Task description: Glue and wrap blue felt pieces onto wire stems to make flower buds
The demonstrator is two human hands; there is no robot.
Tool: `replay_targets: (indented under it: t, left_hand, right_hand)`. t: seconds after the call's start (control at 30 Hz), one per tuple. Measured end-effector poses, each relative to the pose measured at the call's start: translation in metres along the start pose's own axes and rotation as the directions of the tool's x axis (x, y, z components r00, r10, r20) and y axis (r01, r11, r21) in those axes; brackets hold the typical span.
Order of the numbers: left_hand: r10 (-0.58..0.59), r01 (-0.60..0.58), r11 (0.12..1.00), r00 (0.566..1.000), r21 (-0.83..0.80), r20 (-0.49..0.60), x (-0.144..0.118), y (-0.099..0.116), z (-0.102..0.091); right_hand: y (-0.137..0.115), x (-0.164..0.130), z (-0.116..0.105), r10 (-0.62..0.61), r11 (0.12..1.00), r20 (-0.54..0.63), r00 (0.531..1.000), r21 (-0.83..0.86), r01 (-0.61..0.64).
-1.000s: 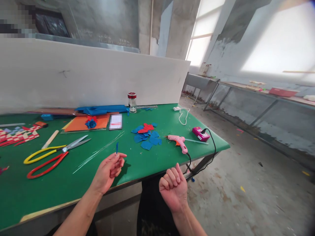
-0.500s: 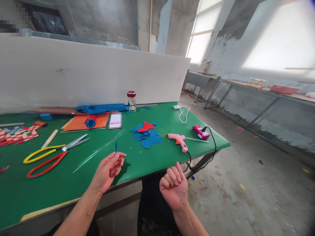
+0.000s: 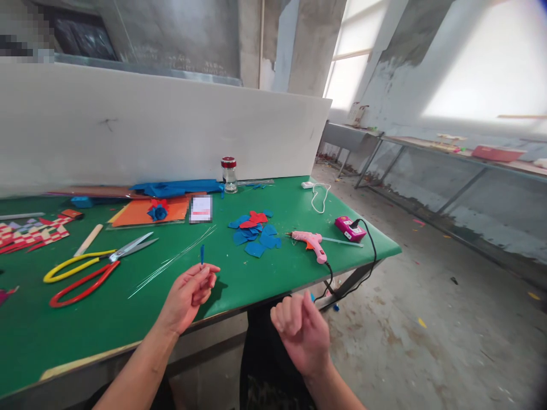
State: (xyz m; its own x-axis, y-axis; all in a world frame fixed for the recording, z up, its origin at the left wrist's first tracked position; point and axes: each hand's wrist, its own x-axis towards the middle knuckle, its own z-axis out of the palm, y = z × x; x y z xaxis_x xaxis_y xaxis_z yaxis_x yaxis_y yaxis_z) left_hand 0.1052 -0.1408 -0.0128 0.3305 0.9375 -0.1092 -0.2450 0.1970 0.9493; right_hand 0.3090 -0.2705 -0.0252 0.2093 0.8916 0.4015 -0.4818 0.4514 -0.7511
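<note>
Near the table's front edge my left hand (image 3: 190, 293) pinches a thin blue strip (image 3: 202, 254), which stands upright between thumb and fingertips. My right hand (image 3: 301, 333) is closed in front of the table edge; a speck of blue shows by its thumb tip, but what its fingers hold, if anything, is hidden. Beyond the hands lies a pile of blue petal-shaped pieces (image 3: 255, 249) with red pieces (image 3: 255, 219) on top. A pink glue gun (image 3: 314, 242) rests to the right of the pile. Thin wires (image 3: 171, 263) lie left of my left hand.
Yellow-and-red-handled scissors (image 3: 106, 262) lie open on the green table (image 3: 239, 285). Behind are a red-lidded jar (image 3: 229, 175), orange sheets (image 3: 137, 215) bearing a red and blue flower (image 3: 158, 210), and a white board (image 3: 171, 131). The gun's cord runs to a magenta power box (image 3: 350, 229).
My right hand has turned and shifted slightly left and down, its fingers still curled. A bit of blue now shows beside its thumb. My left hand stays put with the blue strip.
</note>
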Motion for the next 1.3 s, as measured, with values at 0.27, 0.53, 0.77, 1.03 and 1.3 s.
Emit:
replay_targets:
  t: [0.27, 0.53, 0.77, 1.03, 1.3]
  left_hand:
    - [-0.093, 0.093, 0.996, 0.995, 0.012, 0.045, -0.022, 0.001, 0.015]
    - [-0.307, 0.270, 0.940, 0.937, 0.207, 0.170, -0.063, -0.002, 0.040]
    - [-0.360, 0.267, 0.898, 0.903, 0.351, 0.234, -0.076, -0.008, 0.049]
    - [-0.290, 0.099, 0.881, 0.885, 0.462, 0.363, -0.082, 0.000, 0.062]
    - [-0.152, 0.064, 0.950, 0.950, 0.305, 0.274, -0.086, -0.005, 0.069]
  right_hand:
    - [-0.003, -0.029, 0.009, 0.270, 0.064, 0.885, 0.379, -0.409, 0.910]
    - [-0.008, -0.031, 0.004, 0.331, 0.075, 0.901, 0.280, -0.321, 0.944]
    - [-0.011, -0.030, 0.007, 0.281, 0.084, 0.924, 0.259, -0.292, 0.953]
    - [-0.006, -0.034, 0.003, 0.239, 0.083, 0.935, 0.262, -0.288, 0.954]
    - [-0.007, -0.032, 0.005, 0.202, 0.045, 0.937, 0.286, -0.300, 0.953]
